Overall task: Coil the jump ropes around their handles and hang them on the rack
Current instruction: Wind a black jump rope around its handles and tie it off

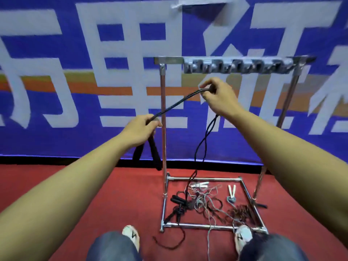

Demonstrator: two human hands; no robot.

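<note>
**Black jump rope stretched between two hands in front of the rack**

The left hand (140,129) is curled around the tops of two black foam handles (150,150), which hang down from the fist and splay apart beneath it. From that fist a doubled black rope (178,104) runs up and to the right, taut, to the right hand (219,97), whose fingers and thumb pinch the doubled strands. Below the right hand the rope falls in two loosely crossing strands (205,136) down to the red carpet (116,200).

Both hands are held in front of a chrome rack (163,117), below its top bar. That bar carries a row of metal hooks (237,66), blurred in this view; nothing hangs on them. The left hand is just beside the rack's left upright post.

On the carpet, inside the rack's square base frame (203,179), lies a tangle of other jump ropes: a pair with black handles (178,201) at the left, white handles (256,184) near the back rail, thin grey cord (209,202) in the middle, and a brown rope (241,212) bunched at the right. A rope with white handles (232,191) lies apart, already wound into a small bundle.

A blue banner (56,140) with large white characters covers the wall behind. The person's white shoes (131,236) and jeans show at the bottom edge.
</note>
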